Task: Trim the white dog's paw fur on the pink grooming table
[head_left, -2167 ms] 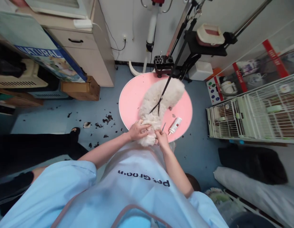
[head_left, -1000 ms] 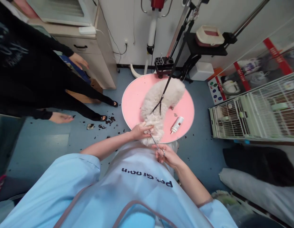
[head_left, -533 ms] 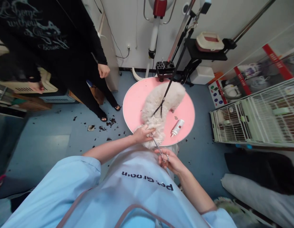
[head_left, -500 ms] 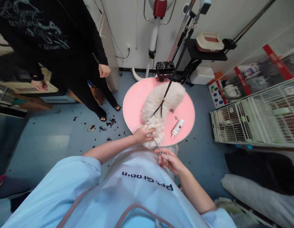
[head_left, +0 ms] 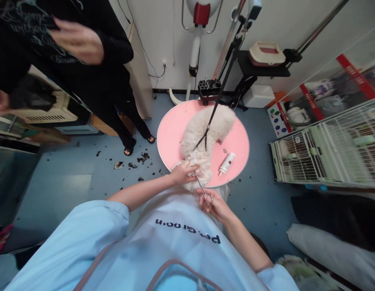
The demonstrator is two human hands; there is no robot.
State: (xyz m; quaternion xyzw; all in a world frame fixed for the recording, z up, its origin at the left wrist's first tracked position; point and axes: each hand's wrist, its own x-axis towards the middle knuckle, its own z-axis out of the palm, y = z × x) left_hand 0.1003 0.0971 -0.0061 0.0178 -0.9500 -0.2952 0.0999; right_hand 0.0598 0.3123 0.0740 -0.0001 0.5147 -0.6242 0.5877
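A fluffy white dog (head_left: 195,131) is on the round pink grooming table (head_left: 169,129), its head end towards me, with a black strap (head_left: 216,109) around it. At the head, my left hand (head_left: 183,173) pinches the fur by the ear; the exact grip is partly hidden. My right hand (head_left: 216,204) has its fingers in the rings of slender metal hemostat forceps (head_left: 201,186). Their tips reach into the fur beside my left fingers. A white nozzle bottle (head_left: 226,163) lies on the table to the right of the dog's head.
Another person in black (head_left: 93,85) stands at the left, one hand (head_left: 81,42) raised and blurred. Dark hair clumps (head_left: 142,157) lie on the floor. A black tool holder (head_left: 209,87) is fixed at the table's far edge. A wire cage (head_left: 327,149) stands at the right.
The other person's hand has risen from beside the leg to chest height. My hands and the forceps have barely shifted at the dog's head.
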